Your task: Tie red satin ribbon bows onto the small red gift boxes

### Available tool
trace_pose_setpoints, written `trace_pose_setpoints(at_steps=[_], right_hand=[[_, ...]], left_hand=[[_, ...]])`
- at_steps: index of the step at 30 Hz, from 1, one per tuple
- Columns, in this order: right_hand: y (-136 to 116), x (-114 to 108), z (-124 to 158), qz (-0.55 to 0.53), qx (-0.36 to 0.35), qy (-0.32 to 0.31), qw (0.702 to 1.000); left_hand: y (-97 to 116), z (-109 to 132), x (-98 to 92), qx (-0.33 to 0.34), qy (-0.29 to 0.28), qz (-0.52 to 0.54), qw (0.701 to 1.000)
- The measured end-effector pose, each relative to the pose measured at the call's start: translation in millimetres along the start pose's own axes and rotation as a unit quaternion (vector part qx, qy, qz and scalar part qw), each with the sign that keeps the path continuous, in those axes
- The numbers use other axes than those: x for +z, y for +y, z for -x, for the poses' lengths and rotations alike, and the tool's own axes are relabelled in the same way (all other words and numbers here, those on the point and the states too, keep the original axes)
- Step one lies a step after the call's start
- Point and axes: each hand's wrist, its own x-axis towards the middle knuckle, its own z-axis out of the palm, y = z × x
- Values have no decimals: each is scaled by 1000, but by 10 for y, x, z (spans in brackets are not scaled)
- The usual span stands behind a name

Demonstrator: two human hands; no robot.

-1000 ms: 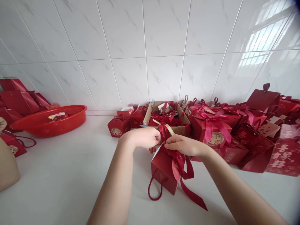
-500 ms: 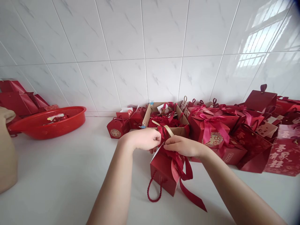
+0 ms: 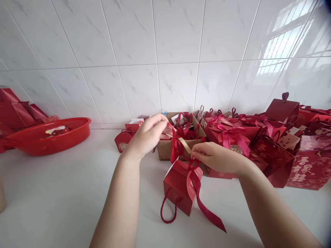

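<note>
A small red gift box [image 3: 178, 187] with a twisted rope handle [image 3: 168, 220] stands on the white counter in front of me. Dark red ribbon [image 3: 204, 201] is looped at its top, and one tail trails down to the right. My left hand [image 3: 152, 132], raised above and left of the box, pinches a length of that ribbon and draws it upward. Close to the box top on the right, my right hand [image 3: 209, 155] has its fingertips closed on a ribbon loop. A cream strap [image 3: 185, 146] arches up from the box between the hands.
A cardboard box [image 3: 165, 151] of red ribbons and tags stands behind. Several red gift boxes [image 3: 229, 132] crowd the right side, with a patterned red bag [image 3: 307, 168] at the end. On the left lies a red plastic basin [image 3: 59, 143] beside stacked red boxes [image 3: 19, 115].
My left hand has moved up and left, pulling ribbon away from the box top. My right hand has shifted slightly right. At the far left, a beige shape has mostly left the view.
</note>
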Motion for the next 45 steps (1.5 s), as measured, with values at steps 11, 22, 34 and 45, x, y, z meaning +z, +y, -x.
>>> trace_pose_setpoints(at_steps=[11,22,34,45], right_hand=[[-66,51,74,174,60,-129,974],[32,59,-40,125,-37,-100,986],[-87,-67,95,-154,-52,-52,985],[9,-196,91,-444,-184,-111,870]], left_hand=[[210,50,-225,96,165,476,858],[249,102,-372,113,253,483,830],[130,-8,-216,33,159,434,886],[262,62,-78,108,171,380,903]])
